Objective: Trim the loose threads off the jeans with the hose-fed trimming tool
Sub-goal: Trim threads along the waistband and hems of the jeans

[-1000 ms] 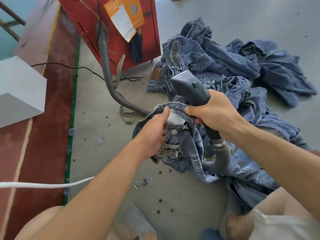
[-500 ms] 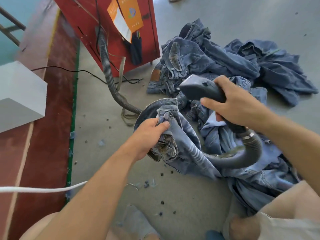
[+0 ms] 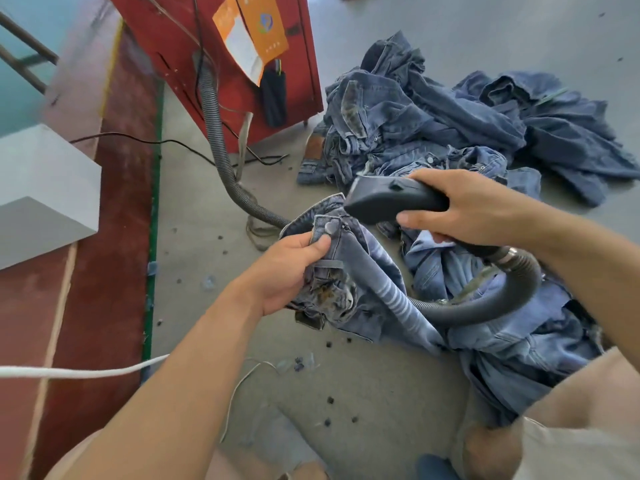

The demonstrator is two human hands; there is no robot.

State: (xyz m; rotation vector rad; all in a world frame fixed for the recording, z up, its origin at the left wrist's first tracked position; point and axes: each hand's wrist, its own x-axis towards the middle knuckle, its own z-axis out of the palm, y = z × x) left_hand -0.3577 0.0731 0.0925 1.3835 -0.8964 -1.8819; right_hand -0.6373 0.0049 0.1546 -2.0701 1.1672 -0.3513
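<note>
We hold the jeans (image 3: 349, 271) at the waistband with the left hand (image 3: 284, 271), thumb pinching the button tab and fingers curled under the bunched denim. The right hand (image 3: 474, 206) is wrapped around the handle of the trimming tool (image 3: 391, 199), whose flat cutting head points left and sits just above the waistband edge, close to it but apparently not touching. The two hands are apart, with the waistband between them. The grey hose (image 3: 485, 303) leaves the back of the handle, loops down over the denim and runs toward the red cabinet (image 3: 221, 46). More jeans lie in a heap (image 3: 450, 116) on the floor (image 3: 346, 375) beyond.

We judge the step in hand to be a pass along the waistband near the button.

1. We keep the left-hand grip firm and pull the band taut, so loose threads stand clear of the cloth.
2. We lay the head flat to the seam and draw it along the edge rather than stabbing at it.
3. We keep the left thumb behind the head's path.
4. We leave slack in the hose loop so it does not drag the fabric or twist the wrist.
5. We rotate the band with the left hand to bring up untrimmed sections.
</note>
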